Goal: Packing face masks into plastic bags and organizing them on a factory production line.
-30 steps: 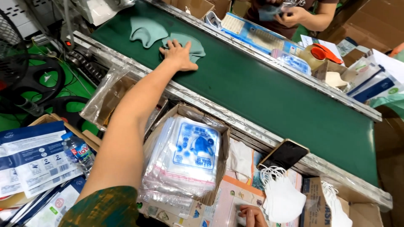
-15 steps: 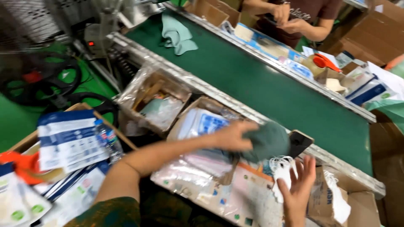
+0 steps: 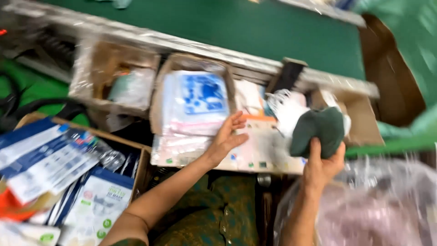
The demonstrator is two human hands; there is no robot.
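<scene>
Green mask (image 3: 318,130) now in right hand (image 3: 321,166), clear packets (image 3: 198,105) fill box (image 3: 166,73)

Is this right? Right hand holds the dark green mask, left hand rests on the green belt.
Not quite. The right hand does hold the dark green mask, but the left hand is not on the green belt. It rests on the stack of clear packets in the cardboard box in front of the belt. The head view shows this.

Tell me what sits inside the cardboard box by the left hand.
The cardboard box holds a stack of clear pouches with blue printing on top. The left hand touches the stack's lower edge; anything beneath the pouches is hidden.
</scene>
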